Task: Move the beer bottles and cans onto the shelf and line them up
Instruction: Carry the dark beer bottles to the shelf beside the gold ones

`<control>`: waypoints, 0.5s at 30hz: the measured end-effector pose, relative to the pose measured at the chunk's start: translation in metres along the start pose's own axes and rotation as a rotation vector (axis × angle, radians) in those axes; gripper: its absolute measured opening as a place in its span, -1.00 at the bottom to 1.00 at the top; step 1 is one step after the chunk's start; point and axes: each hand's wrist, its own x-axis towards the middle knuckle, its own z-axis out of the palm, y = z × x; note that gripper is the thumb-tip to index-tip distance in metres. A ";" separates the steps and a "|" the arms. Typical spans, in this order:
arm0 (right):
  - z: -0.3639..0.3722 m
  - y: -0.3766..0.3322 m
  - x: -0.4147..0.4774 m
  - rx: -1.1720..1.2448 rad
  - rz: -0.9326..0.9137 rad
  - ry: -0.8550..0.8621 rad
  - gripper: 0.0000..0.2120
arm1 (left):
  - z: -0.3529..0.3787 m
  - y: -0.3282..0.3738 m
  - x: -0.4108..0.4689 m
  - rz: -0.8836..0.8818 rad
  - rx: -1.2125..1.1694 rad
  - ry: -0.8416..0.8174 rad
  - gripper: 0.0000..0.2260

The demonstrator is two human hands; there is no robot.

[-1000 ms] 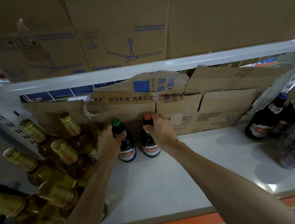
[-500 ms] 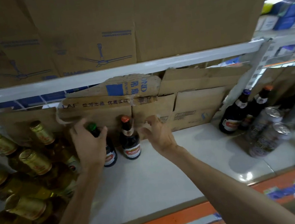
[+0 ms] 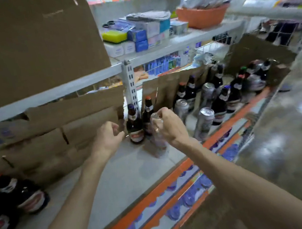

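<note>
A shop aisle with a shiny grey floor (image 3: 286, 143) runs along a white shelf (image 3: 127, 175) that has an orange front edge (image 3: 157, 193). Nearest, far to the left of the left grip (image 3: 107, 140) and closer to the camera, two dark beer bottles (image 3: 24, 194) stand on the shelf with necks up; they lean in the wide-angle view.

Both arms reach over the shelf. The left grip is loosely curled and holds nothing; its thumb tip is just beside a bottle. The right grip (image 3: 169, 127) is clenched from above around the top of one silver can (image 3: 158, 140). This can is upright, long axis vertical, top end inside the fingers. It is blurred, and I cannot tell if its base touches the shelf.

Just beyond the two grips stand two more dark bottles side by side, one with a blue cap (image 3: 134, 128) and one with a red cap (image 3: 147, 113), both upright with necks up, against torn brown cardboard (image 3: 52, 139).

To the right of the right grip there are three other silver cans (image 3: 205, 124), all upright. Beyond and around them stands a group of dark bottles (image 3: 220, 102), necks up; the blur does not allow an exact count.

Farthest, above the grips, an upper shelf carries small boxes (image 3: 141, 36) and an orange basin (image 3: 202, 16).
</note>
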 end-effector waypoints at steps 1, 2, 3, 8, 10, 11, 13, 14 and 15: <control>-0.018 0.020 0.005 -0.004 0.017 0.028 -0.74 | 0.012 0.011 0.004 -0.012 0.007 0.002 -0.74; -0.034 0.038 0.009 -0.009 0.024 0.043 -0.74 | 0.024 0.020 0.007 -0.024 0.017 0.010 -0.74; -0.048 0.054 0.014 -0.012 0.021 0.050 -0.75 | 0.034 0.029 0.010 -0.038 0.024 0.022 -0.74; -0.075 0.094 0.033 -0.012 0.025 0.072 -0.78 | 0.060 0.056 0.021 -0.093 0.049 0.080 -0.73; -0.070 0.097 0.044 0.010 0.007 0.031 -0.78 | 0.062 0.057 0.024 -0.125 0.057 0.101 -0.73; -0.064 0.096 0.051 0.025 0.004 0.014 -0.78 | 0.062 0.056 0.026 -0.144 0.060 0.111 -0.72; -0.051 0.092 0.064 0.034 -0.003 -0.017 -0.73 | 0.063 0.053 0.032 -0.176 0.067 0.126 -0.70; -0.043 0.090 0.072 0.032 -0.005 -0.036 -0.70 | 0.064 0.051 0.037 -0.194 0.068 0.134 -0.69; -0.035 0.087 0.079 0.029 -0.006 -0.059 -0.69 | 0.065 0.049 0.042 -0.212 0.067 0.138 -0.68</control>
